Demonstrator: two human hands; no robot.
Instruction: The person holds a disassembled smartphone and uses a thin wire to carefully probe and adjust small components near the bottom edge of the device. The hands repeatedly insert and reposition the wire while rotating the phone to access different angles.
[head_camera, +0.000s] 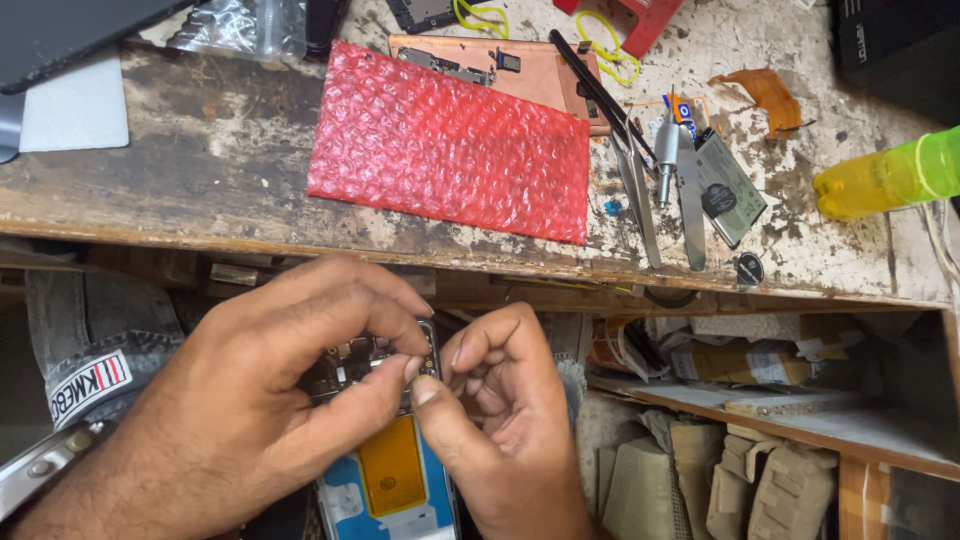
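Observation:
An opened phone with its back off lies below the bench edge, showing a yellow-orange battery and a circuit board at its top. My left hand wraps over the phone's upper end, fingers on the board. My right hand pinches at the phone's top right corner, thumb and forefinger pressed together against the frame. Whether a small part sits between those fingertips is hidden.
On the worn wooden bench lie a red bubble-wrap pouch, a copper-coloured plate, tweezers, a small screwdriver, a metal pry tool, and a yellow-green bottle. Shelves with clutter sit at lower right.

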